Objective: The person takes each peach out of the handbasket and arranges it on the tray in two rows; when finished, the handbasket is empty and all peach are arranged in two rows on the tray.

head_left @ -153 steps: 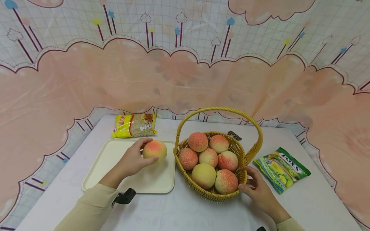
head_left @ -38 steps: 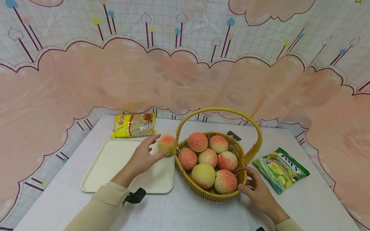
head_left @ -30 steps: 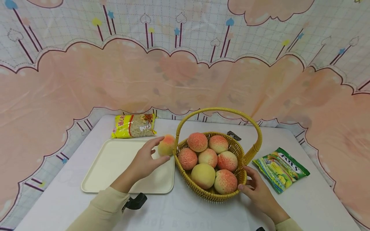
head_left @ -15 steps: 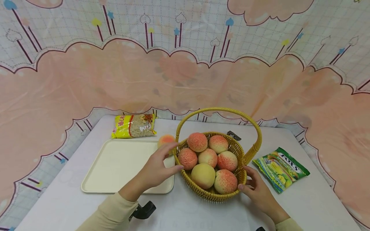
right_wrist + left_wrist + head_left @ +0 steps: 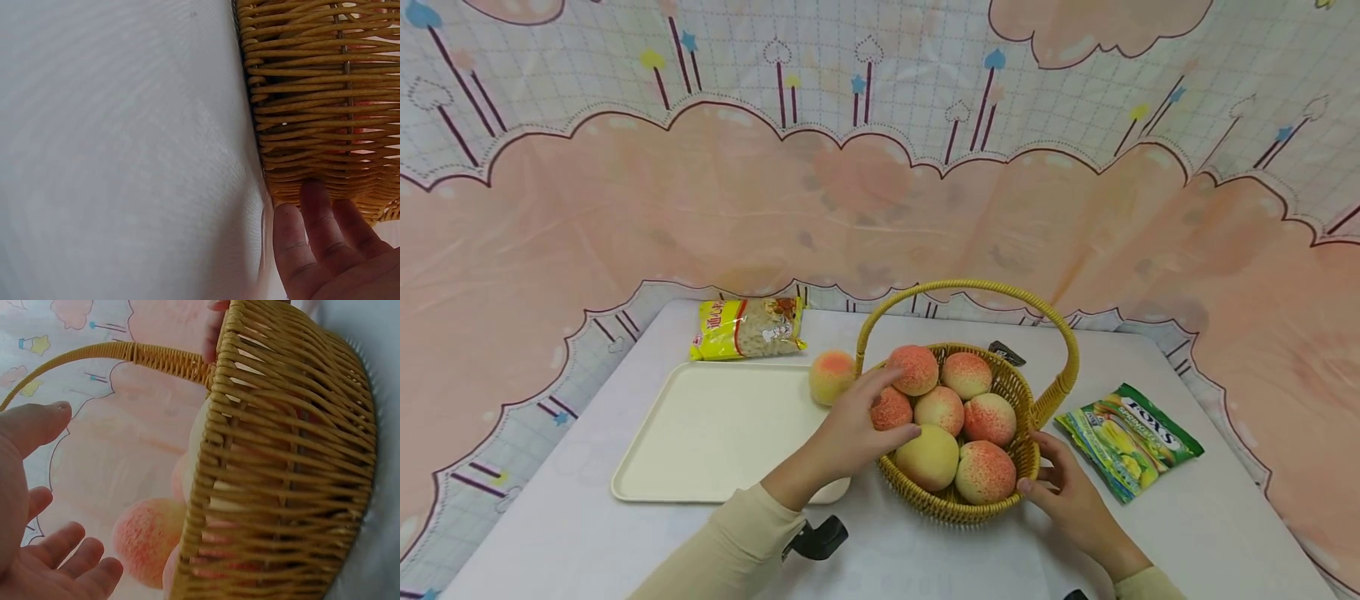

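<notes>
My left hand point(image 5: 850, 429) hovers over the left rim of a yellow wicker basket point(image 5: 917, 498), thumb and fingers spread, with nothing held. In the left wrist view its fingers point(image 5: 84, 556) stand apart from the basket, beside a pink peach point(image 5: 147, 540). The basket bears several peaches, among them a yellow one point(image 5: 927, 457) near the left thumb and a red one point(image 5: 914, 370) by the left fingertips. My right hand point(image 5: 1078, 504) holds the basket's right side at the rim. Its fingers point(image 5: 322, 222) press against the woven outer wall in the right wrist view.
A loose peach point(image 5: 832, 377) sits between the basket and a cream tray point(image 5: 722, 425). Behind the tray lies a yellow pasta bag point(image 5: 748, 327). A green candy bag point(image 5: 1133, 442) is at the right, and a small dark packet point(image 5: 1007, 352) behind the basket. The basket's handle point(image 5: 966, 285) arches above.
The left hand let go of a peach beside the basket, then moved right, over the basket's left rim. The right hand and the basket have stayed in place.
</notes>
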The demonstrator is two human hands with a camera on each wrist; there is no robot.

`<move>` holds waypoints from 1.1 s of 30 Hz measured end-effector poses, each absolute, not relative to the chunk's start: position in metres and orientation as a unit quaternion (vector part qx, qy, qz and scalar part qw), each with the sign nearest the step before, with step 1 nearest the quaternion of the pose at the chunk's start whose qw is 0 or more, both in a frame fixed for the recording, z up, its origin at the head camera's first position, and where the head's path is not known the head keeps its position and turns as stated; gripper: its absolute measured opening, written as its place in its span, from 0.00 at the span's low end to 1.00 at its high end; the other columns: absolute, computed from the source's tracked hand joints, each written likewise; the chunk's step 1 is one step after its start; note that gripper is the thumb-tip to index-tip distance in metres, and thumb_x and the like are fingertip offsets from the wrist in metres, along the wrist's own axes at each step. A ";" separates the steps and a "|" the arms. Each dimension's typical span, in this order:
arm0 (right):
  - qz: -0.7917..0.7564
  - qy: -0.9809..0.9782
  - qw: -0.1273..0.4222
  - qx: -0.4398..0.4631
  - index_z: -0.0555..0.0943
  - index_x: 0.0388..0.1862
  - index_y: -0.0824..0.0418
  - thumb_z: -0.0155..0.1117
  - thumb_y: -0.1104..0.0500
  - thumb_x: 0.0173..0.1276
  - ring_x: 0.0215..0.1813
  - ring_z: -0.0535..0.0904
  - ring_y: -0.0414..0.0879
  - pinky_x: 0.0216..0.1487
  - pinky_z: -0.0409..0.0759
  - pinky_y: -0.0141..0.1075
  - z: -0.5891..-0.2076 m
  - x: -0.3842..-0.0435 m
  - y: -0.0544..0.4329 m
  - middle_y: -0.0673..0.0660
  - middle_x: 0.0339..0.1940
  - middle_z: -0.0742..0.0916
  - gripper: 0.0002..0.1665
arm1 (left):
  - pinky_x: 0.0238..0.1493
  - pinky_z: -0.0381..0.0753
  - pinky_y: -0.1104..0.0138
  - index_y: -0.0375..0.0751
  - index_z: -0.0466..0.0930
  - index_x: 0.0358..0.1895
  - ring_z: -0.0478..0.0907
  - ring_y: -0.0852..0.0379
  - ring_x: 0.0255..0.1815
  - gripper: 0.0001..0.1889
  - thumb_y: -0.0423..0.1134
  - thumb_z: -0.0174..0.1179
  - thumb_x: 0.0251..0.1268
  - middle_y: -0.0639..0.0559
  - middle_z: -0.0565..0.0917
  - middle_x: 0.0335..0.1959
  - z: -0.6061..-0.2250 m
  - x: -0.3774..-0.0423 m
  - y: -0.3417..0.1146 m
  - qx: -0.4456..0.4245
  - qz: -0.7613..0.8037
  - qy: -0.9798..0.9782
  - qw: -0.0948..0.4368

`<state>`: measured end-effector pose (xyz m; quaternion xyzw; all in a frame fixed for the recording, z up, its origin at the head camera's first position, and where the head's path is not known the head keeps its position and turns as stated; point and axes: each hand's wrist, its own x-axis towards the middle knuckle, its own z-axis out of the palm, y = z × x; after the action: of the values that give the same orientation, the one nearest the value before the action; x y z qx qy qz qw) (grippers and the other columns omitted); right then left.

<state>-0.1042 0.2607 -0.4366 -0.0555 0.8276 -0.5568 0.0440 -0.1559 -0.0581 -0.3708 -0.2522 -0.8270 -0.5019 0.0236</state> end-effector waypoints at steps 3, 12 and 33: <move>-0.557 0.827 0.050 -0.051 0.55 0.77 0.64 0.60 0.63 0.75 0.58 0.77 0.60 0.47 0.80 0.35 -0.436 -0.104 0.261 0.73 0.71 0.67 0.38 | 0.68 0.66 0.46 0.37 0.69 0.71 0.62 0.43 0.74 0.37 0.43 0.71 0.60 0.40 0.67 0.72 -0.371 -0.162 -0.050 -0.253 -0.491 -0.833 0.029; -0.553 0.829 0.071 -0.042 0.53 0.78 0.64 0.60 0.60 0.75 0.60 0.76 0.60 0.49 0.80 0.36 -0.434 -0.106 0.261 0.74 0.73 0.64 0.39 | 0.71 0.61 0.44 0.39 0.65 0.74 0.57 0.42 0.75 0.37 0.43 0.69 0.63 0.41 0.62 0.76 -0.372 -0.177 -0.033 -0.234 -0.504 -0.831 0.033; -0.552 0.830 0.064 -0.043 0.54 0.77 0.64 0.61 0.61 0.75 0.58 0.76 0.60 0.48 0.80 0.36 -0.434 -0.105 0.261 0.74 0.72 0.65 0.39 | 0.72 0.59 0.49 0.42 0.63 0.76 0.58 0.41 0.75 0.39 0.45 0.68 0.63 0.41 0.57 0.77 -0.378 -0.203 -0.021 -0.128 -0.525 -0.841 -0.009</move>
<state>-0.1053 0.2613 -0.4342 -0.0430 0.8301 -0.5523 0.0636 -0.2035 -0.0207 -0.3777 -0.1279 -0.8415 -0.5249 -0.0090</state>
